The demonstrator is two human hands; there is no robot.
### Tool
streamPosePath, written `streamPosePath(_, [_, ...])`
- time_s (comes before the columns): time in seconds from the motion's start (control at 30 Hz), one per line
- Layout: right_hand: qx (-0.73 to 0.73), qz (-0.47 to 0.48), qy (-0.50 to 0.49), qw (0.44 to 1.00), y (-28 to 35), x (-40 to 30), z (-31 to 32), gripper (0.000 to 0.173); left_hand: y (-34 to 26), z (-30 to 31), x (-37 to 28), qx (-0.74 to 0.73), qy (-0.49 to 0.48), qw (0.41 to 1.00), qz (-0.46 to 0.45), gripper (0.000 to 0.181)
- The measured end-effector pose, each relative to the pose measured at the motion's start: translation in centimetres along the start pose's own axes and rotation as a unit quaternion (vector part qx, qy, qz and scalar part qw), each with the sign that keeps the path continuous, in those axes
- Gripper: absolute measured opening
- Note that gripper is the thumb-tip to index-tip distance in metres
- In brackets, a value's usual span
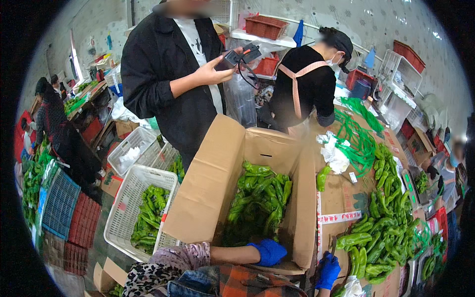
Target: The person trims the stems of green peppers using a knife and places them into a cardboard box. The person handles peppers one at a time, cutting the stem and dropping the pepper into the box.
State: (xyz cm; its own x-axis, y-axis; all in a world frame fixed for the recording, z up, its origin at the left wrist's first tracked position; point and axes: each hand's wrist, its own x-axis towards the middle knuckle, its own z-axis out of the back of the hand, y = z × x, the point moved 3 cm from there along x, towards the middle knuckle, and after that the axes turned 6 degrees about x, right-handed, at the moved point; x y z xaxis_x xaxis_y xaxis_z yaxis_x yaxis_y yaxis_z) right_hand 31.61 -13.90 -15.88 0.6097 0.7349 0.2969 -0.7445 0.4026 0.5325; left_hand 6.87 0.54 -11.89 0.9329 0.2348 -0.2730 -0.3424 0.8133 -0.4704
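An open cardboard box (202, 174) stands before me with green peppers (261, 185) inside. My left hand (271, 252), in a blue glove, is over the near end of the box; its fingers point down and are hidden, so its grip cannot be told. At the edge of the cardboard-covered table (336, 200), my right hand (328, 270), also blue-gloved, is closed around a thin dark tool (334, 245), perhaps a knife. Just right of that hand lies a large heap of green peppers (382, 237). A single pepper (323, 178) rests near the box's right wall.
White plastic crates (141, 174) stand left of the box, one holding peppers. A person in a black jacket (159, 74) holds a device beyond it. Another person (304, 81) leans over the table near green ties (356, 141). Blue and red crates (61, 200) are stacked far left.
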Motion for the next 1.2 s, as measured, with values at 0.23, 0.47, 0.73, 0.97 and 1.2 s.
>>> streamPosePath(0.23, [0.352,-0.197,0.083,0.911,5.3,1.4,2.9,0.029,0.2,2.6,-0.8,-0.037,-0.058,0.997,0.041,0.038])
streamPosePath(0.47, [0.660,-0.126,0.140,0.727,18.7,5.9,5.1,0.040,-0.1,4.7,0.1,-0.398,-0.149,0.905,-0.031,0.060])
streamPosePath(0.73, [0.531,-0.046,0.319,0.784,25.7,9.7,0.4,0.034,1.5,6.1,-1.5,-0.621,-0.167,0.765,0.039,0.035])
streamPosePath(0.97, [0.393,0.155,0.256,0.870,29.1,16.1,1.8,0.037,3.2,6.3,-1.9,-0.722,-0.207,0.650,0.117,0.035])
streamPosePath(1.2, [0.393,0.384,0.201,0.811,44.9,20.1,5.2,0.040,4.1,5.6,-1.5,-0.748,-0.207,0.619,0.116,0.034])
